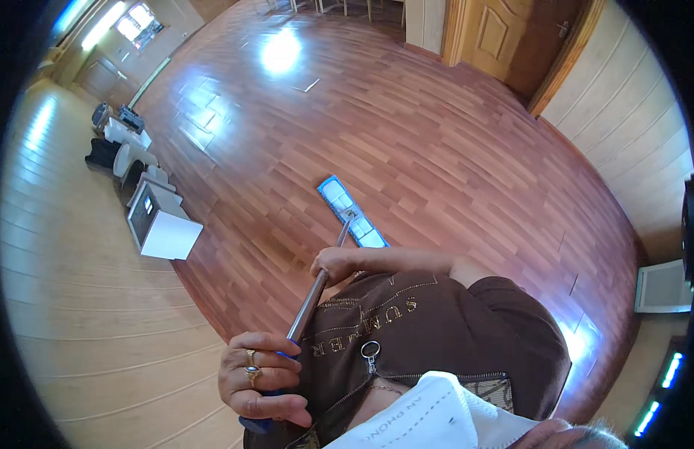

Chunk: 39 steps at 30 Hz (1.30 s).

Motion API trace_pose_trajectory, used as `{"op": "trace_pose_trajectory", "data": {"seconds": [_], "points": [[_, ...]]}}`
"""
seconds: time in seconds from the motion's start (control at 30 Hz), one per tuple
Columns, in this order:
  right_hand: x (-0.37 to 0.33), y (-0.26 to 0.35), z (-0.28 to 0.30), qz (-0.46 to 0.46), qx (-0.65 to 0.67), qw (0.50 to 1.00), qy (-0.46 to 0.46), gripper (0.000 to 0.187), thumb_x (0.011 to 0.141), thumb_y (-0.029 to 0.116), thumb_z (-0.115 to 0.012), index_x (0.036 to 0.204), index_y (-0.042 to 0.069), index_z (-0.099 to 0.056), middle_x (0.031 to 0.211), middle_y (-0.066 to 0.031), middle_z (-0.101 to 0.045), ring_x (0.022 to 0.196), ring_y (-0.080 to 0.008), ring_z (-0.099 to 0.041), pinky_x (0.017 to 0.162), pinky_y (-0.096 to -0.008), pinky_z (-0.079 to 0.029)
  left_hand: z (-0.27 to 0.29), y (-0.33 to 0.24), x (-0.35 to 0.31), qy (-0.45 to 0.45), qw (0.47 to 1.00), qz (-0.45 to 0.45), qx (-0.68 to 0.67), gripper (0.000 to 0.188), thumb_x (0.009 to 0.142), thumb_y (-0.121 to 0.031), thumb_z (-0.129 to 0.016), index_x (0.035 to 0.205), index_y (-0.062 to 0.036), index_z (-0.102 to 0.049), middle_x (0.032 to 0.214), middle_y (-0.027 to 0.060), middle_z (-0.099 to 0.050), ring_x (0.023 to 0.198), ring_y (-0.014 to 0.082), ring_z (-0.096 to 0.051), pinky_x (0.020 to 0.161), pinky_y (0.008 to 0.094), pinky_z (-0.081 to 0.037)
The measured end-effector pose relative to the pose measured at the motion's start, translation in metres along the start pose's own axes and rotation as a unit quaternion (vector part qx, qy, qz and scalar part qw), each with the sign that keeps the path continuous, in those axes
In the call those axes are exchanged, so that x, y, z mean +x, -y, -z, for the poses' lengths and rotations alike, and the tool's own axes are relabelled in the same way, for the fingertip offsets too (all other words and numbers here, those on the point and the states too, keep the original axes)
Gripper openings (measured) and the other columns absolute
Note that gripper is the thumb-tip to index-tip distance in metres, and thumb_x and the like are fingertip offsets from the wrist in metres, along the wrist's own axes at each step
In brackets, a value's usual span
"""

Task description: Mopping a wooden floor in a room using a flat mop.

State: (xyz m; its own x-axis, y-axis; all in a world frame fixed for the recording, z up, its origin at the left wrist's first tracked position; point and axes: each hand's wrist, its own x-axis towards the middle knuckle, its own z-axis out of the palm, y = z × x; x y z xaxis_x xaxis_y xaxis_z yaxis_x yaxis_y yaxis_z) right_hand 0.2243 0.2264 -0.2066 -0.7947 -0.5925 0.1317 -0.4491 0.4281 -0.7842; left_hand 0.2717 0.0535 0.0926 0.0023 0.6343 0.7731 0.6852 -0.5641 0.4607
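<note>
A flat mop slants down across the floor in front of me. Its long head point(352, 212), white on top with a blue fringe around the edge, lies on the wooden floor. My right hand point(336, 266) is wrapped around the metal handle point(308, 305) partway up, with that forearm crossing in front of my brown top. Nearer to me, my left hand point(261, 376), with rings on it, grips the blue upper end of the handle. My left fingers curl around the grip and partly hide it.
Along the left wall stand a white box-like cabinet point(170, 233) and several white and dark items behind it. A wooden door point(504, 37) is at the far right. Chair or table legs point(347, 7) show at the far edge. A small light-coloured piece point(307, 86) lies on the floor.
</note>
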Motion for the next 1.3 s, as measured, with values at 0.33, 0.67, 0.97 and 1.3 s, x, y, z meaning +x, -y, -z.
{"op": "trace_pose_trajectory", "data": {"seconds": [0.33, 0.67, 0.97, 1.3], "points": [[-0.044, -0.017, 0.034, -0.117, -0.073, 0.986, -0.089, 0.016, 0.062, 0.026, -0.07, 0.068, 0.013, -0.063, 0.072, -0.0126, -0.064, 0.073, -0.0362, -0.062, 0.063, -0.0484, -0.048, 0.02, 0.057, 0.013, 0.103, 0.988, -0.026, -0.11, 0.037, 0.073, -0.039, -0.08, 0.094, -0.0132, -0.063, 0.07, 0.0019, -0.064, 0.068, 0.017, -0.065, 0.071, 0.0348, -0.055], [-0.141, -0.046, 0.082, -0.305, -0.069, 0.919, -0.241, 0.02, 0.067, 0.03, -0.067, 0.079, 0.015, -0.068, 0.08, -0.0116, -0.067, 0.081, -0.0355, -0.064, 0.071, -0.0477, -0.051, -0.016, 0.16, 0.059, 0.192, 0.939, -0.098, -0.268, 0.027, 0.077, -0.026, -0.078, 0.092, -0.0087, -0.064, 0.071, 0.0018, -0.063, 0.066, 0.0173, -0.063, 0.075, 0.0384, -0.051], [-0.28, -0.074, 0.072, -0.441, -0.093, 0.822, -0.35, 0.026, 0.064, 0.027, -0.065, 0.088, 0.018, -0.068, 0.08, -0.0119, -0.069, 0.078, -0.0333, -0.066, 0.068, -0.0448, -0.053, -0.103, 0.202, 0.08, 0.204, 0.929, 0.015, -0.31, 0.018, 0.079, -0.025, -0.075, 0.077, -0.0103, -0.065, 0.069, 0.0008, -0.063, 0.069, 0.0197, -0.066, 0.08, 0.0434, -0.048], [-0.377, -0.032, 0.004, -0.596, -0.105, 0.687, -0.402, 0.024, 0.065, 0.031, -0.066, 0.087, 0.02, -0.069, 0.069, -0.0137, -0.065, 0.076, -0.0341, -0.065, 0.082, -0.0462, -0.048, -0.168, 0.236, 0.088, 0.324, 0.837, 0.091, -0.431, 0.012, 0.069, -0.012, -0.076, 0.077, -0.0076, -0.068, 0.07, 0.0026, -0.065, 0.078, 0.0207, -0.066, 0.092, 0.0422, -0.039]]}}
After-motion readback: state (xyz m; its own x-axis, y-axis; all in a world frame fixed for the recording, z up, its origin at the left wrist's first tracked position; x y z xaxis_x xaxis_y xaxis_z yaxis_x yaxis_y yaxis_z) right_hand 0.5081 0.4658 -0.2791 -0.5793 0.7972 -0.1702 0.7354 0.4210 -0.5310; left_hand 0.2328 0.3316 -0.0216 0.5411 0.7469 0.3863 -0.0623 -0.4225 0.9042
